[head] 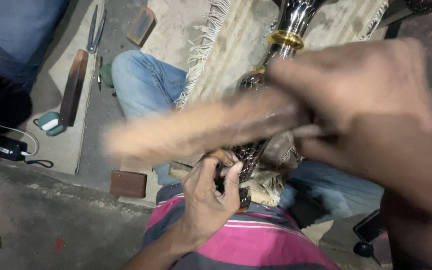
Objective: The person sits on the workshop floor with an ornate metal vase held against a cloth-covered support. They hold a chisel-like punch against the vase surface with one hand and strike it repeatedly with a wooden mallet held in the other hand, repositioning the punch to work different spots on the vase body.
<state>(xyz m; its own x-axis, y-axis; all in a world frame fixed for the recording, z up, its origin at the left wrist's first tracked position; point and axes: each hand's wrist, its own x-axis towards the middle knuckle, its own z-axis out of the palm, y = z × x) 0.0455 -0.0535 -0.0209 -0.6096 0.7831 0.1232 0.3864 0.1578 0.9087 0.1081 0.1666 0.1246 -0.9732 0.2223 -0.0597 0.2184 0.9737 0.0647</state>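
far left edge: a person's blue sleeve (18, 30) fills the upper corner, and below it a white cable (6, 129) runs to a small black box (7, 148) on the floor.
left floor, packages and cases: a long dark wooden block (74, 86) lies upright in the picture on a pale mat (66, 145). touching its lower end is a small rounded pale-green case (51, 123), lid shut, contents hidden.
upper left: a pair of metal shears (95, 29) lies closed, and a brown block (141, 26) lies near it.
lower left: a flat brown leather wallet (128, 183), rectangular and closed, rests at the mat's edge.
knee: your left knee in blue jeans (146, 82) sits beside a fringed beige cloth (236, 45).
centre, the work: a tall patterned metal vase (283, 40), silver with a gold band, lies along the cloth toward your lap. its mouth is out of view, so i cannot tell what it holds.
left hand: your left hand (211, 192) is curled tight around a small tool pressed to the vase's lower body. the tool is mostly hidden.
right hand: your right hand (371, 105), close to the camera, is closed around the handle of a wooden mallet (196, 129), blurred, crossing above the vase.
lap: a pink, white and grey striped cloth (256, 240).
lower right: a dark phone-like slab (371, 226) on the floor.
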